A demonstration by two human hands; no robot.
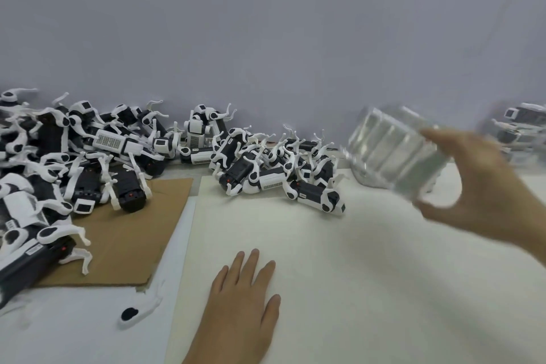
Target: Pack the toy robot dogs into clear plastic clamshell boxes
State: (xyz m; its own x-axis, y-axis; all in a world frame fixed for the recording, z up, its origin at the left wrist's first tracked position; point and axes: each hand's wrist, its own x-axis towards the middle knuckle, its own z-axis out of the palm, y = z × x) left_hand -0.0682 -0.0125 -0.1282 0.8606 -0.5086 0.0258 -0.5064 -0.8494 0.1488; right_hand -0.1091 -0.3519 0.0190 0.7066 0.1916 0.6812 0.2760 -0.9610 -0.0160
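Black-and-white toy robot dogs lie in a big heap (59, 162) at the left and a smaller heap (274, 165) at the middle back of the white table (339, 275). My right hand (487, 195) holds a clear plastic clamshell box (396, 151) in the air at the right, thumb under it and fingers over its top; the box is blurred. Flat on the table near the front edge rests my left hand (242, 301), fingers straight and holding nothing.
A brown cardboard sheet (124, 239) lies under the left heap. A loose white dog leg (139, 309) lies at the front left. Packed clear boxes (520, 130) stand at the far right by the grey wall.
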